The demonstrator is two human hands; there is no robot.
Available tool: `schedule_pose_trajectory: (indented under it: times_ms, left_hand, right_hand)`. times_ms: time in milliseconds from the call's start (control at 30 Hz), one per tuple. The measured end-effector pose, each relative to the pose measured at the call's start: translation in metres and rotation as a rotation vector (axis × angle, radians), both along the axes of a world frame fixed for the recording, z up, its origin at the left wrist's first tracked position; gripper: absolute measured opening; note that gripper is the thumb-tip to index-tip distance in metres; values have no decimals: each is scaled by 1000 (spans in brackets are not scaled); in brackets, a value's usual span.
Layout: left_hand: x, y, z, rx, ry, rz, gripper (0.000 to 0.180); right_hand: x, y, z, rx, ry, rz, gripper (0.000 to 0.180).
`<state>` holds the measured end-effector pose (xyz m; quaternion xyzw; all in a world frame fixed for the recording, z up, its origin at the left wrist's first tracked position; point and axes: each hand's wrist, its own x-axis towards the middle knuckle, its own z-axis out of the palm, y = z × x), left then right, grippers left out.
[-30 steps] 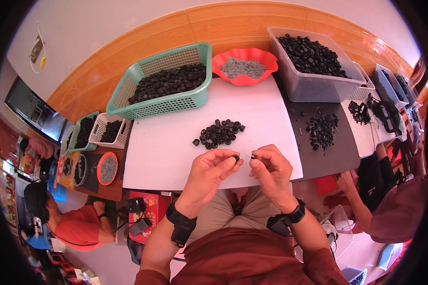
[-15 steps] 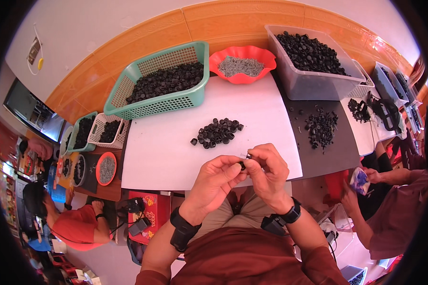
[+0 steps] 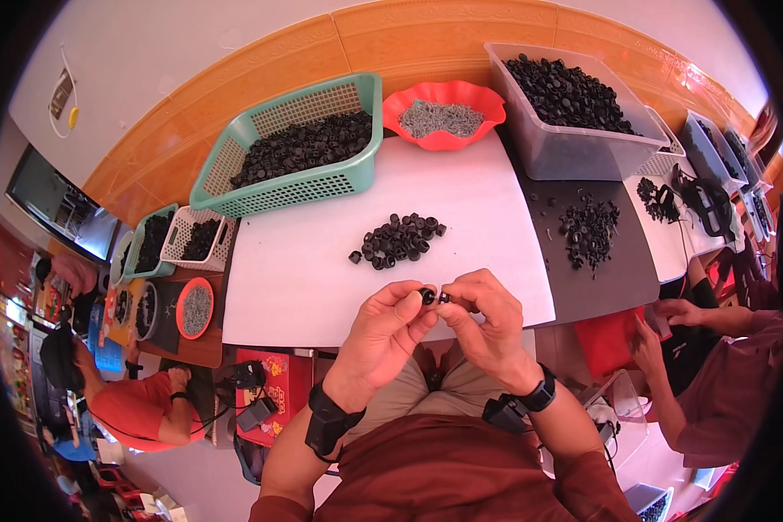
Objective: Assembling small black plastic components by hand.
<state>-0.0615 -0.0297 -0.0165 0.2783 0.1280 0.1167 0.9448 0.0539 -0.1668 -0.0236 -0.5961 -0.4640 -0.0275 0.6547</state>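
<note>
Cannot make out the whole shape of the black cap (image 3: 427, 296), partly covered by the left fingers (image 3: 406, 305), nor the tiny part (image 3: 445, 297) pinched in the right fingers (image 3: 475, 288), too small to tell. Cannot separate single grey bits (image 3: 441, 118) in the red bowl (image 3: 445, 142) at twelve o'clock. Can see only some of the shirt (image 3: 444, 470) at six and a tub (image 3: 637, 496) near five, cut off by the lower edge. Cannot read the blurred goods (image 3: 15, 355) towards half past eight.
</note>
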Motion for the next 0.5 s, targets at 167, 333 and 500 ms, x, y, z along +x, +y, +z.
schedule_pose_trajectory:
  times_ms: [167,333,500]
  left_hand:
    - [-1,0,0,4,-8,3,16]
    - [-1,1,-3,14,-12,-17,17]
    - [-1,1,-4,23,-20,-26,17]
  right_hand:
    - [-1,1,2,-20,0,2,20]
    - [0,1,3,-34,5,9,20]
    - [-1,1,3,-47,-13,5,20]
